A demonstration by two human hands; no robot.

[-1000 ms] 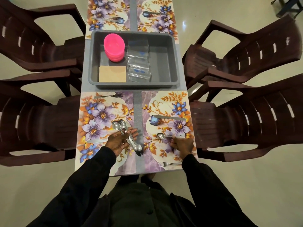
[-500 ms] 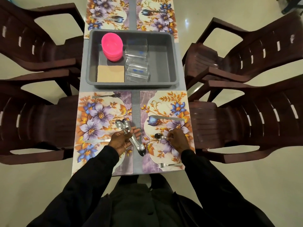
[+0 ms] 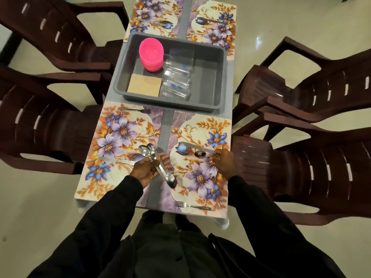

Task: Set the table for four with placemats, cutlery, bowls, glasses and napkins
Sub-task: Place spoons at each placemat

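Note:
Four floral placemats cover the narrow table; the near left placemat (image 3: 112, 141) carries a fork (image 3: 134, 110) and a knife (image 3: 116, 161). The near right placemat (image 3: 200, 177) carries a knife (image 3: 195, 146) and a fork (image 3: 192, 206). My left hand (image 3: 147, 169) lies palm up, holding a bunch of spoons (image 3: 158, 164) over the gap between the two mats. My right hand (image 3: 223, 162) pinches the handle of one spoon (image 3: 200, 154), its bowl just below the right mat's knife.
A grey tub (image 3: 218, 81) in the table's middle holds stacked pink bowls (image 3: 151, 53), clear glasses (image 3: 177, 77) and tan napkins (image 3: 145, 85). The far placemats (image 3: 212, 27) carry cutlery. Dark brown plastic chairs (image 3: 301, 157) stand close on both sides.
My right hand has carried its spoon up the right placemat toward the knife. The left hand and its spoons have stayed in place.

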